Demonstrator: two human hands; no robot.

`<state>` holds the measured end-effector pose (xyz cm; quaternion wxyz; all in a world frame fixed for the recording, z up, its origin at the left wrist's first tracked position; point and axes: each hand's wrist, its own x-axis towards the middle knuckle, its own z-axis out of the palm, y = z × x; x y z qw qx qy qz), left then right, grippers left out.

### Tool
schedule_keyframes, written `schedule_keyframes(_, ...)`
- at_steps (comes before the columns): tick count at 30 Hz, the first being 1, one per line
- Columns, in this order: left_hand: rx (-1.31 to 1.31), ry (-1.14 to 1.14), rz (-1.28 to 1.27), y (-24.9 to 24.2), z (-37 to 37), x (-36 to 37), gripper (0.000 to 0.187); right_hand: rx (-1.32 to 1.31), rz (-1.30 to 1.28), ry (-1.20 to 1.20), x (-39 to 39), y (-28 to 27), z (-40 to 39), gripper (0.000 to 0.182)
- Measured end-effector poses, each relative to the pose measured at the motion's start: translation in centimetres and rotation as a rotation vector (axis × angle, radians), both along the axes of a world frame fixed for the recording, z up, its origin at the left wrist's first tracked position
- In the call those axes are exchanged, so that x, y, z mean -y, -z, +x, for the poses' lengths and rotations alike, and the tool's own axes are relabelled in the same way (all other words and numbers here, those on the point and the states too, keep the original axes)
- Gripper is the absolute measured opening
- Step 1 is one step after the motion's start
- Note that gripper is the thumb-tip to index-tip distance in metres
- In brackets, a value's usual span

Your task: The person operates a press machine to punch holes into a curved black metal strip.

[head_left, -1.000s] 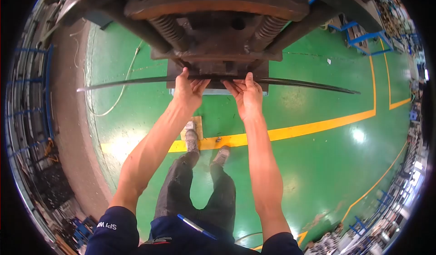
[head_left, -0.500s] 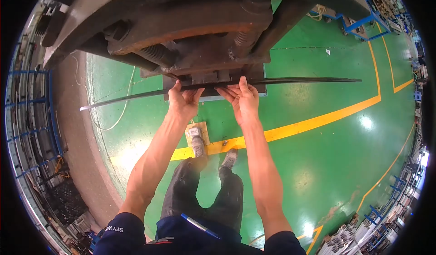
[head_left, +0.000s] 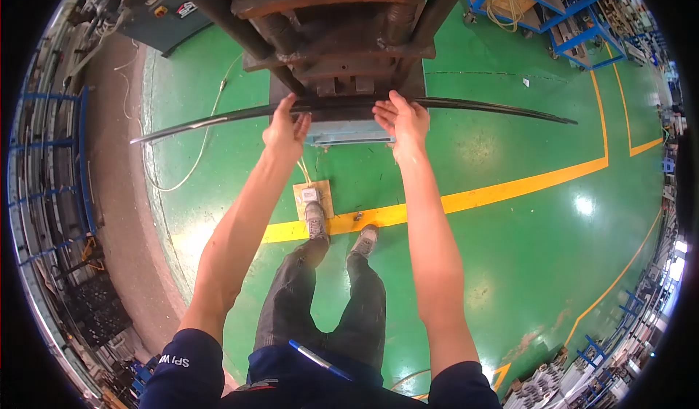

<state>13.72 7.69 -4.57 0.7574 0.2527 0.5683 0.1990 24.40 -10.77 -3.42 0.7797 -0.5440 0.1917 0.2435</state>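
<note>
Several long, thin dark metal strips (head_left: 495,104) lie close together crosswise over the bed of a dark metal press (head_left: 335,52). My left hand (head_left: 285,134) is around their left part, thumb above and fingers below. Farther right, my right hand (head_left: 409,128) has its thumb over the strips, its fingers pointing left and partly spread. The contact under both hands is partly hidden. A light blue-grey ledge (head_left: 349,134) shows between my hands, below the strips.
My left-side shoe touches a small pale box (head_left: 310,195) on a wooden board (head_left: 324,209). A white cable (head_left: 207,154) curves over the green floor. Blue carts (head_left: 557,16) stand at the back right; a blue rack (head_left: 51,161) is at the left.
My hands have moved farther apart along the strips. The view has shifted, showing more of the press bed, the ledge and a dark cabinet at the back left.
</note>
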Motion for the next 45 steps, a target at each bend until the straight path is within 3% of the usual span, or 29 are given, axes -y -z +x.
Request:
schedule_keyframes(8,0.068,0.162,0.001,0.5,-0.1,-1.6,0.031,-0.062,-0.015,0.167,-0.6,0.1,-0.6,0.019)
schedule_keyframes(11,0.013,0.079,0.056,1.4,0.1,-1.3,0.029,-0.035,0.010,0.139,-0.3,0.2,-0.6,0.017)
schedule_keyframes(12,-0.065,0.026,0.042,-0.9,-0.2,0.3,0.026,-0.069,-0.087,0.130,-0.2,-0.2,0.0,0.015)
schedule_keyframes(17,0.356,0.091,0.082,-2.9,-6.2,6.2,0.018,0.084,0.025,0.111,2.2,-0.6,-0.6,0.012)
schedule_keyframes(19,0.585,0.168,0.191,-4.7,-8.7,7.5,0.040,0.168,0.174,0.081,4.8,-1.8,-2.9,0.011)
schedule_keyframes(22,0.775,0.181,0.172,-6.9,-11.0,8.8,0.054,0.190,0.265,-0.007,8.4,-4.5,-6.7,0.010)
schedule_keyframes(26,0.836,0.175,0.142,-7.4,-12.2,10.9,0.062,0.190,0.360,-0.123,10.2,-6.9,-10.8,0.003)
schedule_keyframes(30,0.890,0.208,0.124,-7.4,-12.4,12.5,0.067,0.202,0.365,-0.267,11.1,-7.7,-12.8,0.012)
schedule_keyframes(40,0.924,0.257,0.154,-7.8,-12.0,14.8,0.075,0.219,0.397,-0.182,12.4,-8.7,-13.4,0.016)
schedule_keyframes(43,0.846,0.213,0.085,-8.3,-11.3,15.8,0.073,0.149,0.334,-0.100,12.9,-9.0,-13.2,0.015)
schedule_keyframes(44,0.797,0.272,0.148,-8.1,-11.1,15.6,0.065,0.119,0.318,-0.075,13.0,-9.1,-12.9,0.014)
schedule_keyframes(45,0.776,0.164,0.087,-8.0,-11.1,15.5,0.061,0.165,0.274,-0.072,13.6,-8.7,-12.3,0.014)
